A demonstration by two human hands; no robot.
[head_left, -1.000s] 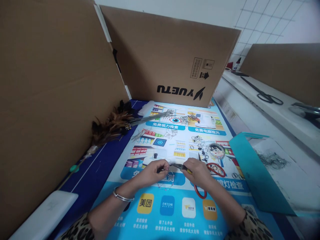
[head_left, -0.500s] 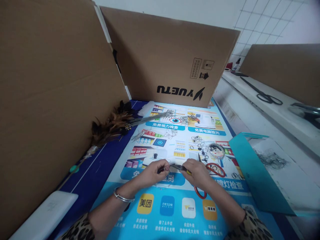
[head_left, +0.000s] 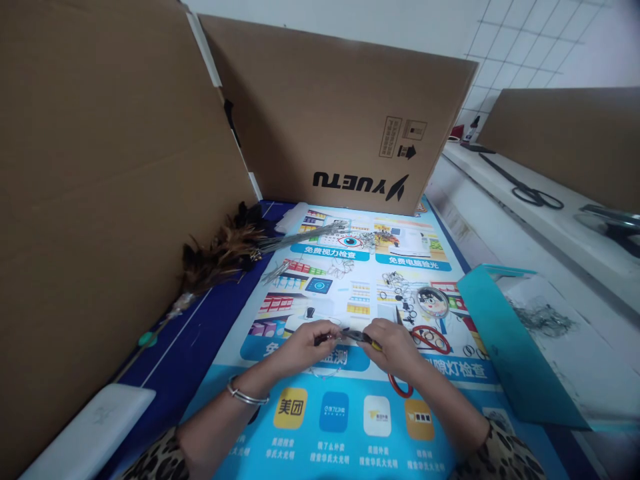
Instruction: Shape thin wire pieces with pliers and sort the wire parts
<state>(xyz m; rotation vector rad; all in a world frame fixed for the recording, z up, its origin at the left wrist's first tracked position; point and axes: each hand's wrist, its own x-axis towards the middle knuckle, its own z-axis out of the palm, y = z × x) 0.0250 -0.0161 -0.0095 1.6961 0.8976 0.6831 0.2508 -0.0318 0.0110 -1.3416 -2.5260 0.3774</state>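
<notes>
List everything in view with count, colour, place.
Pliers: 1, dark and yellow, right hand
Looped strand: 1, pale, at left hand
Scissors: 1, red, by right hand
Rings: several, black, on mat
Cartoon disc: 1, multicoloured, beside rings
Feathers: bundle, brown, left
Wires: bundle, silver, by feathers
Box: 1, teal, right
Wire tangle: 1, grey, in box
Shears: 1, black, on ledge
Bottle: 1, dark, ledge
Cardboard panels: 3, brown, left, back, right
Printed mat: 1, multicoloured, centre
Cloth: 1, blue, under mat
Slab: 1, white, lower left
Bracelet: 1, silver, left wrist
Sleeves: 2, leopard, bottom
Hands: 2, centre
</notes>
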